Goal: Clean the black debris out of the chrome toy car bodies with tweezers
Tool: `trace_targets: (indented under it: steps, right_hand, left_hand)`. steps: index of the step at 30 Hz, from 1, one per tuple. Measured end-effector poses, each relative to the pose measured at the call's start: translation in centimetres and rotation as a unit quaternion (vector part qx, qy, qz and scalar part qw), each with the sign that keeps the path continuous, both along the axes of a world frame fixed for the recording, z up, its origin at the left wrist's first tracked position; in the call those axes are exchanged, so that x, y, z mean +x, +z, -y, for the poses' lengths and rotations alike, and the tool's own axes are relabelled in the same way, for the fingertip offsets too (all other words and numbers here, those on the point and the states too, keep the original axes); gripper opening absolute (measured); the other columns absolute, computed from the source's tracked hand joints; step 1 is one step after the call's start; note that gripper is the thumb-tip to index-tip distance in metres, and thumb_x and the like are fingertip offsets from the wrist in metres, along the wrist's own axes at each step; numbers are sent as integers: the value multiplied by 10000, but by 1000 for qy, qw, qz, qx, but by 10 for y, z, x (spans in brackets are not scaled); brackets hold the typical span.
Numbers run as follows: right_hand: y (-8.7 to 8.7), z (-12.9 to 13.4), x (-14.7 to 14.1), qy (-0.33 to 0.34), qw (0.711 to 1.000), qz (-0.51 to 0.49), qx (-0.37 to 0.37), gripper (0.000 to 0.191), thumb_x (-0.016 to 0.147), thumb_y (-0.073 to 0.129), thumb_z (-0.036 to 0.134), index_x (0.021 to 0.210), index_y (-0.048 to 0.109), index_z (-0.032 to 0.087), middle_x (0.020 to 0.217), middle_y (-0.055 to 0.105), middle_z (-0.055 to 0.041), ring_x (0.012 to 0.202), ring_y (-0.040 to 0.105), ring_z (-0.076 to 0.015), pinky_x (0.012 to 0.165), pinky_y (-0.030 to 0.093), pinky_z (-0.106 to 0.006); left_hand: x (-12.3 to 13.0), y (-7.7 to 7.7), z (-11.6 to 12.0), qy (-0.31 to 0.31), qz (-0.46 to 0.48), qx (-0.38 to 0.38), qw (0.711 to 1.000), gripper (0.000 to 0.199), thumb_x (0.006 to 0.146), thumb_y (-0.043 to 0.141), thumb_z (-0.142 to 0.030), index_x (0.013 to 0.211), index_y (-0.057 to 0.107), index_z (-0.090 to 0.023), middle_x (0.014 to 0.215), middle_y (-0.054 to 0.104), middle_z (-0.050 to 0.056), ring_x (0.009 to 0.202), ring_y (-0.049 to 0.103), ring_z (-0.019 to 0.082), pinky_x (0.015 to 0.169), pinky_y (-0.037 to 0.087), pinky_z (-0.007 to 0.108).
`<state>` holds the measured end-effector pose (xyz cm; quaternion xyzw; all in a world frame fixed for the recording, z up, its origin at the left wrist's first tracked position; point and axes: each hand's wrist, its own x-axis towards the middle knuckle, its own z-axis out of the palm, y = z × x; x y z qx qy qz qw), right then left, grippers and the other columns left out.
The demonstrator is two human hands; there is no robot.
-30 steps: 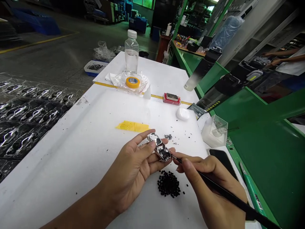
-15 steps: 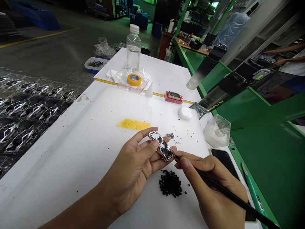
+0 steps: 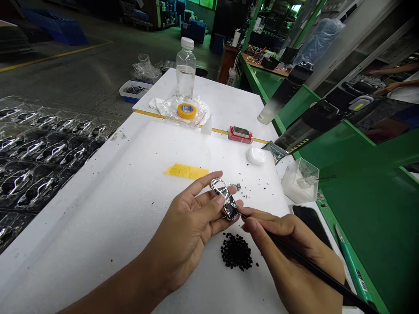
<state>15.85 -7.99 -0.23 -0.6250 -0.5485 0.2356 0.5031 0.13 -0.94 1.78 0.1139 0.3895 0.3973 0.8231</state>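
Note:
My left hand point(image 3: 186, 231) cradles a small chrome-plated piece point(image 3: 225, 198) between fingers and thumb, above the white foam board point(image 3: 108, 218). My right hand point(image 3: 290, 244) pinches a thin black pick point(image 3: 304, 261), whose tip meets the lower end of the piece. The tip itself is hidden. Below both hands lies a small heap of black plastic pellets point(image 3: 236, 251). Loose black specks point(image 3: 235, 186) are scattered just beyond the piece. A yellow tape strip point(image 3: 186, 171) is stuck to the board.
Farther along the bench stand a water bottle point(image 3: 186, 69), a tape roll point(image 3: 187, 111), a red box point(image 3: 240, 134) and a white case point(image 3: 255, 155). A clear box point(image 3: 300, 181) and a phone point(image 3: 310, 224) sit right. Trays of chrome pieces point(image 3: 42, 161) lie left.
The whole view has drifted slightly right. The chrome piece has turned a little in my left hand, and the pick stays at its lower end.

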Motion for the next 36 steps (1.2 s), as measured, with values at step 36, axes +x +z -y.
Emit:
trace_targets:
  steps: [36]
  right_hand:
    - [6,5,-17,-77,996,-17,-43,87,888,769,322,820,720,302,1045,804,88,973,784,-130,867,609,-130]
  left_hand:
    - [2,-4,-2,14,2,12,1000,444,929,680,-50,1348,584,-159,1247,733,180,1034,769,337,827,671,365]
